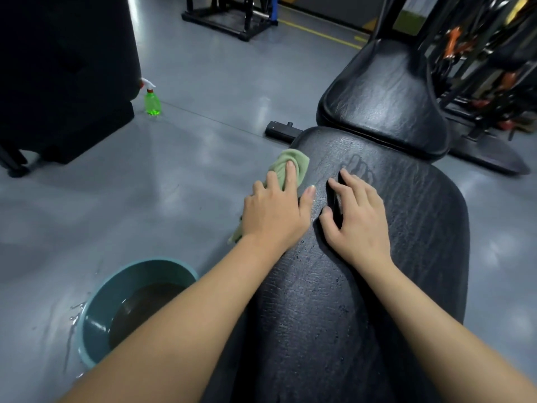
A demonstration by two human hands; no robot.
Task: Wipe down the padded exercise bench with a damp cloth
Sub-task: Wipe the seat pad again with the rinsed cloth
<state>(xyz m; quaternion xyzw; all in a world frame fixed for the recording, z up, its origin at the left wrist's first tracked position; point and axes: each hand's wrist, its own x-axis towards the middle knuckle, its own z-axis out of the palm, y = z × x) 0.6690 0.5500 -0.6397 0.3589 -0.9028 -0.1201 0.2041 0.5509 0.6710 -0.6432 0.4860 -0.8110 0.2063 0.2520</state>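
The padded bench lies lengthwise in front, its black surface wet. The left hand presses the green cloth flat on its left edge, fingers not curled. The right hand rests open beside it, holding nothing.

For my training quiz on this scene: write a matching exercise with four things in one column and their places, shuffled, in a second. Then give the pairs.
1. pale green cloth
2. round teal plastic basin
3. translucent green spray bottle
4. right hand

A. stands on the grey floor beside a black machine
B. rests bare on the black padded bench
C. on the floor left of the bench, holding murky water
D. under the left hand at the bench's left edge

Pairs: 1-D, 2-C, 3-A, 4-B
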